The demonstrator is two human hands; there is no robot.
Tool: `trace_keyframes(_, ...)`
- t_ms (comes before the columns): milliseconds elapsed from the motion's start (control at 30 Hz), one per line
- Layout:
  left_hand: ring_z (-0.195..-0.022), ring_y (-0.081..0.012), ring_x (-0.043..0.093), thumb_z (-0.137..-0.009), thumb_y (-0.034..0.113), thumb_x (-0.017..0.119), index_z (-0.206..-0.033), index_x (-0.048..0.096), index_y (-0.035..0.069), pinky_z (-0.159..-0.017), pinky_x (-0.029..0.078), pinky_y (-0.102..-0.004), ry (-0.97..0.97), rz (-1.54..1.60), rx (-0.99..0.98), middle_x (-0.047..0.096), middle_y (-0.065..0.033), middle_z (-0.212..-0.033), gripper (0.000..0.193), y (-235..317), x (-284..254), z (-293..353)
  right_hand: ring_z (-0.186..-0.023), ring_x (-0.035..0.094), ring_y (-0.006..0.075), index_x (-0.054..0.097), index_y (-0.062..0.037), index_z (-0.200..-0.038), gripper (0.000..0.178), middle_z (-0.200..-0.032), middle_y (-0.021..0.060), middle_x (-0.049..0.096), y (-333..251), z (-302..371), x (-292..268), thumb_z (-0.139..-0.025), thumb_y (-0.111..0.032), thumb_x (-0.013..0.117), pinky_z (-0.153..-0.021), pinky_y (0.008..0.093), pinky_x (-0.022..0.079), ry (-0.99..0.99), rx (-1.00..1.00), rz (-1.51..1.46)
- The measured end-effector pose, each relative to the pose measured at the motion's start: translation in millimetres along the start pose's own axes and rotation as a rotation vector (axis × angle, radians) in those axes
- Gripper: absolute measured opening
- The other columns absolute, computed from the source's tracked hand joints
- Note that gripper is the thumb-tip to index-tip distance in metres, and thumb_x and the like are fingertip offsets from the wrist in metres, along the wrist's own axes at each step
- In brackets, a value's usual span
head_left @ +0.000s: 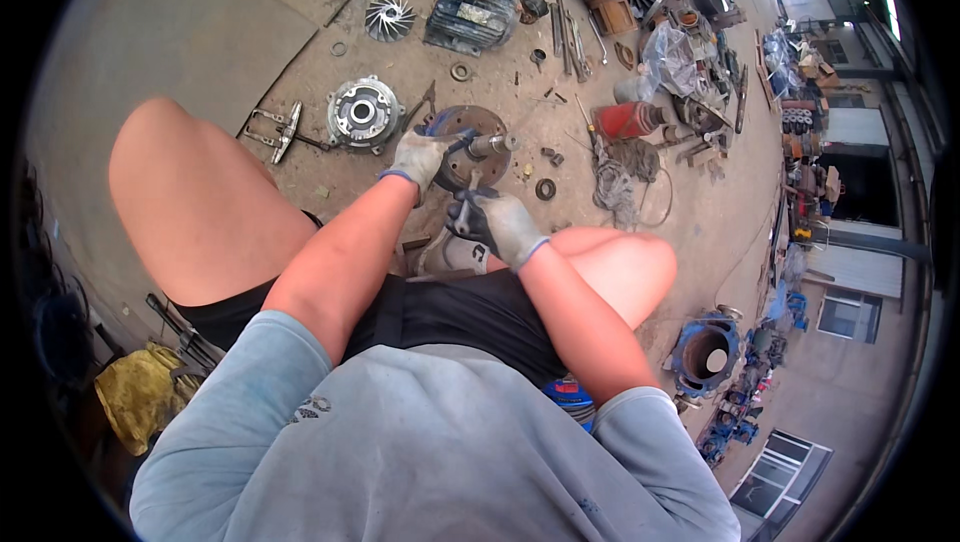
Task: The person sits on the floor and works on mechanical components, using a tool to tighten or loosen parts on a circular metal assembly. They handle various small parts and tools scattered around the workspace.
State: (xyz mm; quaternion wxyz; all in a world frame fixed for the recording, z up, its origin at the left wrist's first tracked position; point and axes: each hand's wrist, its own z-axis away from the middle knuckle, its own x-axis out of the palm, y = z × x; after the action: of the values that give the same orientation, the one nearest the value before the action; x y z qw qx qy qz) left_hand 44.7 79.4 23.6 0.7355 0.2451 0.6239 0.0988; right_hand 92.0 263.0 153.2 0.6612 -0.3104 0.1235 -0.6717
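Note:
A round, brown metal flange with bolt holes stands in front of me, and a bright stepped shaft juts from its middle toward the right. My left hand, in a grey-and-dark work glove, grips the flange's left side, its thumb lying across the face. Close below the flange is my right hand, gloved too. Its fingers are closed round a slim metal tool whose end reaches the flange's lower edge. The tool's kind is hidden by the fingers.
A silver motor end cover and a gear puller lie to the left. Farther off are a fan wheel, a dark motor housing and several long tools. A red cylindrical part and rags lie right.

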Motion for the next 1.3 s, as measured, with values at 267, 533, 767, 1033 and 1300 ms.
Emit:
trace_keyframes(267,-0.129,-0.0199,0.064,-0.098,0.023,0.063,-0.148,0.059,0.033,-0.115,0.045,-0.0354,-0.053,0.786,-0.131,0.066,-0.0063,-0.144,0.051,1,-3,-2,-0.100,0.073,0.0396,0.073,0.0009,-0.114,0.036,-0.104,0.0243,0.076,-88,-6,-32,-0.096,-0.027,0.058,-0.090,0.0475,0.058,0.052,-0.463,1.899)
trace_keyframes(533,-0.124,-0.0215,0.068,-0.097,0.014,0.061,-0.153,0.054,0.037,-0.109,0.049,-0.0323,0.003,-0.064,0.099,0.070,-0.0074,-0.137,0.060,5,-12,-3,-0.103,0.071,0.0433,0.069,-0.0085,-0.127,0.040,-0.105,0.0262,0.075,-97,-40,-52,-0.092,-0.027,0.065,-0.092,0.0500,0.055,0.020,-0.442,1.939)
trace_keyframes(767,-0.125,-0.0220,0.068,-0.098,0.012,0.060,-0.144,0.064,0.030,-0.108,0.051,-0.0330,-0.031,0.091,0.075,0.071,-0.0063,-0.137,0.050,11,-27,-1,-0.105,0.069,0.0479,0.076,0.0012,-0.102,0.039,-0.105,0.0315,0.072,-70,-8,-47,-0.097,-0.034,0.060,-0.096,0.0536,0.052,0.045,-0.394,1.649)
trace_keyframes(1033,-0.122,-0.0227,0.069,-0.098,0.011,0.062,-0.152,0.055,0.030,-0.107,0.052,-0.0353,0.102,0.290,0.099,0.069,-0.0092,-0.139,0.058,-6,-15,8,-0.078,0.075,0.0223,0.072,-0.0058,-0.111,0.028,-0.099,0.0112,0.078,26,-12,-4,-0.107,-0.027,0.055,-0.068,0.0360,0.059,-0.269,0.149,0.230)
trace_keyframes(1300,-0.106,-0.0268,0.075,-0.095,0.027,0.067,-0.157,0.045,0.030,-0.090,0.058,-0.0401,0.055,-0.005,0.084,0.077,-0.0095,-0.115,0.066,-2,-31,6,-0.109,0.070,0.0429,0.069,-0.0048,-0.125,0.038,-0.116,0.0236,0.074,-44,15,-12,-0.100,-0.032,0.060,-0.093,0.0478,0.055,0.205,-0.383,1.634)
